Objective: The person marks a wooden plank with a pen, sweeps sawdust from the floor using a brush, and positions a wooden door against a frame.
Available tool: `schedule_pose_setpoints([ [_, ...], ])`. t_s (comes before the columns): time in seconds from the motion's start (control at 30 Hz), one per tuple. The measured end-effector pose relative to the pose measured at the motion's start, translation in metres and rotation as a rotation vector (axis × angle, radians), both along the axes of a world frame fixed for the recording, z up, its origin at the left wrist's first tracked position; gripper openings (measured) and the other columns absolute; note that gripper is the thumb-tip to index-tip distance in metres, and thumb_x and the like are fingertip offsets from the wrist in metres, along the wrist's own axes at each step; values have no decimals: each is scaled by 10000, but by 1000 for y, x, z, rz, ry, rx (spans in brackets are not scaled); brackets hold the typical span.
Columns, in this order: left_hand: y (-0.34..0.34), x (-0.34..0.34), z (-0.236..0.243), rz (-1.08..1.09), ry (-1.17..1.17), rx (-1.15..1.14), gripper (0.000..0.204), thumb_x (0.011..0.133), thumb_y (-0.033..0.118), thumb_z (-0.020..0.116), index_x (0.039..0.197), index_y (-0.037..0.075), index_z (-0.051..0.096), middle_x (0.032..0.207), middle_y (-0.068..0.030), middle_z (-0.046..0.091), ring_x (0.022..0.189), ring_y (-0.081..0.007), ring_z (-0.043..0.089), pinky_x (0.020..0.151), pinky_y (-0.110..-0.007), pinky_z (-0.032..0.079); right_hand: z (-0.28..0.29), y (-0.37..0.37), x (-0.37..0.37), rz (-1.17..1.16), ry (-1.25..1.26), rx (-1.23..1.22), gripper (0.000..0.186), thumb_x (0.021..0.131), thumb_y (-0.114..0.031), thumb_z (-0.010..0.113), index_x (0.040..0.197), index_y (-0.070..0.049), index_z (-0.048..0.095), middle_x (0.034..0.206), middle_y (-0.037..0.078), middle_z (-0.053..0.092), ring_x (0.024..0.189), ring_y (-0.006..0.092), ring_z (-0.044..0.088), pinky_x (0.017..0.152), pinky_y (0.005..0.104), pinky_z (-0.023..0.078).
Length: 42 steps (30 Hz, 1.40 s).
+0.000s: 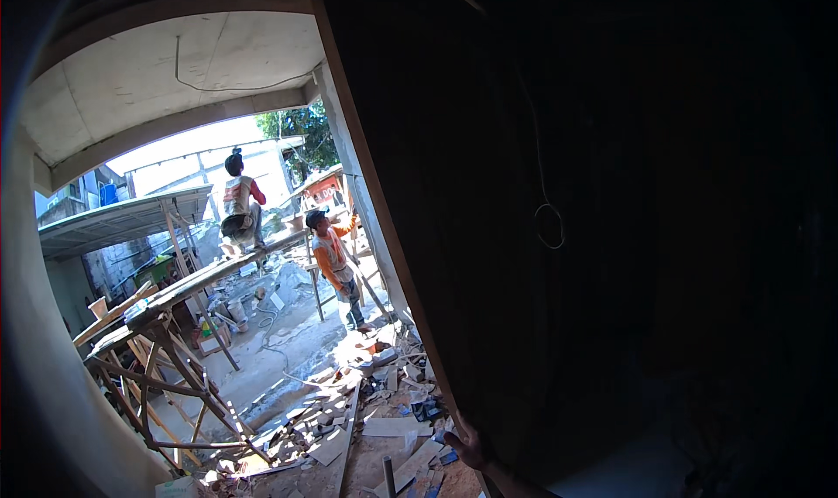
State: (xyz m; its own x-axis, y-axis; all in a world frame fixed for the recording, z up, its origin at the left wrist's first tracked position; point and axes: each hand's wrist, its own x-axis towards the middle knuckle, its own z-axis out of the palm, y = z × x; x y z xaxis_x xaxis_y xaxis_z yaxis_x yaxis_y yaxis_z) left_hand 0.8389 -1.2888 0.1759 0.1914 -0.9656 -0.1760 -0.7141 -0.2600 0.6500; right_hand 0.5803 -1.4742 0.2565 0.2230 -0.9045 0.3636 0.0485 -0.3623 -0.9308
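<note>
My right hand (470,447) reaches in from the lower right, at the lower end of a brown wooden door frame (384,203). Its fingers look bent around the edge of that frame, with one finger or the thumb sticking out over the doorway side. Deep shadow hides part of the hand and most of the forearm. My left hand does not show. Just past the frame, broken boards (397,427) and rubble lie on the sunlit ground.
Outside, one person (237,199) squats on a plank scaffold (201,280). Another person (330,258) in orange sleeves stands by the wall, one arm raised. A metal pipe (388,476) stands upright near the doorway. A looped wire (550,226) hangs in the dark at right.
</note>
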Motion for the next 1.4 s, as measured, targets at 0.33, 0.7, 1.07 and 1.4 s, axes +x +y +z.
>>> schedule_pose_setpoints([
  [0.33,17,4,-3,39,3,7,471,982,468,482,1153,57,637,1031,-266,653,977,-446,614,807,-519,473,0,0,3,-54,-64,-115,909,921,-472,645,1484,116,240,1566,272,251,1478,321,218,1199,395,176],
  [0.7,10,11,-25,-8,58,-1,459,978,463,499,1129,55,646,1002,-261,661,948,-438,625,781,-517,480,9,12,-3,-105,-53,72,932,889,-495,692,1540,-17,226,1560,191,292,1446,361,261,1111,513,317],
  [1.07,-33,62,-93,-100,136,31,448,973,458,516,1105,54,656,973,-255,669,919,-430,636,755,-516,487,29,27,27,-358,-68,185,793,889,-403,723,1484,-50,336,1485,158,402,1381,321,387,1095,525,327],
  [1.4,-93,101,-79,-231,263,-42,410,978,411,546,1169,66,659,1042,-243,673,990,-417,632,862,-496,483,44,28,60,-572,-93,170,782,901,-336,722,1470,14,315,1465,174,409,1368,320,390,1094,433,354],
])
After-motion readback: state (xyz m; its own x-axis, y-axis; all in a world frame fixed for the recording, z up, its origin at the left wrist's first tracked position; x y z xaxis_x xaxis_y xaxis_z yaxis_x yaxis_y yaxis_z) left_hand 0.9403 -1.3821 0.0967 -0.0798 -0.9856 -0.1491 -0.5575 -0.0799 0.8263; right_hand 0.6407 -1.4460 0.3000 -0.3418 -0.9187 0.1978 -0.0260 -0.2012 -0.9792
